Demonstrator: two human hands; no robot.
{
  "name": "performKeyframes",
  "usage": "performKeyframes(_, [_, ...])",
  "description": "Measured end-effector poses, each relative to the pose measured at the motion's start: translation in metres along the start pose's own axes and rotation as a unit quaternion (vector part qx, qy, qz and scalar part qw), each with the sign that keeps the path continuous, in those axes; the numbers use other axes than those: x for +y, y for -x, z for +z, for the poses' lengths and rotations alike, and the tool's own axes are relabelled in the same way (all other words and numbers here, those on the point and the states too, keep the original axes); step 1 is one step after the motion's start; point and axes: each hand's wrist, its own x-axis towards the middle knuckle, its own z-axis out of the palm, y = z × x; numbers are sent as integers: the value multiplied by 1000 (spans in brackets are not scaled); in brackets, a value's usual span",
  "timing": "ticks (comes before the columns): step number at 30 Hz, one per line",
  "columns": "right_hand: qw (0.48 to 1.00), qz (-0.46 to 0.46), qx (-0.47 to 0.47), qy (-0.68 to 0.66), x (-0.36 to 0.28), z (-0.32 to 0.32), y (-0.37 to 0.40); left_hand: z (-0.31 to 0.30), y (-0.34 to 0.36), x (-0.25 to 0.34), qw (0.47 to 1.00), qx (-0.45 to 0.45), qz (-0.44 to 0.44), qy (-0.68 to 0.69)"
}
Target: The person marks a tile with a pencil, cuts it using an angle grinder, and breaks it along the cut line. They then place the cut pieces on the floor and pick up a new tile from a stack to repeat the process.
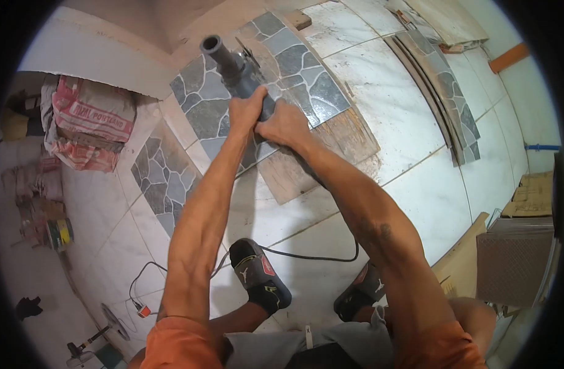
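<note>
Both hands, left hand (245, 111) and right hand (286, 125), gripped the grinder (233, 64) tight; its long body pointed away up-left over the stone-pattern tile (294, 61).

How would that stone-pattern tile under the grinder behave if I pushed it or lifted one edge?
The stone-pattern tile under the grinder looks rigid and flat, so it probably lifts as one stiff, heavy slab. It seems to rest on a wooden board over the glossy floor, so a push might slide it. Being thin, it likely chips if dropped.

One grinder (234, 66), perhaps four tiles (306, 74)
</note>
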Motion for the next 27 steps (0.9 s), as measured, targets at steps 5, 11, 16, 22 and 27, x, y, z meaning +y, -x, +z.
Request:
performKeyframes(5, [999,-26,4,-18,-18,-6,-60,-8,-63,22,1000,-11,6,-12])
performKeyframes(11, [999,-40,0,5,-28,-3,-118,-9,-98,51,1000,-5,-14,5])
performKeyframes(16, [999,-35,-1,-2,-32,3,-139,-12,-142,37,1000,-15,6,-6])
performKeyframes(22, [999,-37,-6,17,-35,6,-156,-13,-161,33,999,-26,-25,15])
performKeyframes(27, [1000,-11,-1,18,-44,10,-168,-17,-166,44,999,-13,-31,-12])
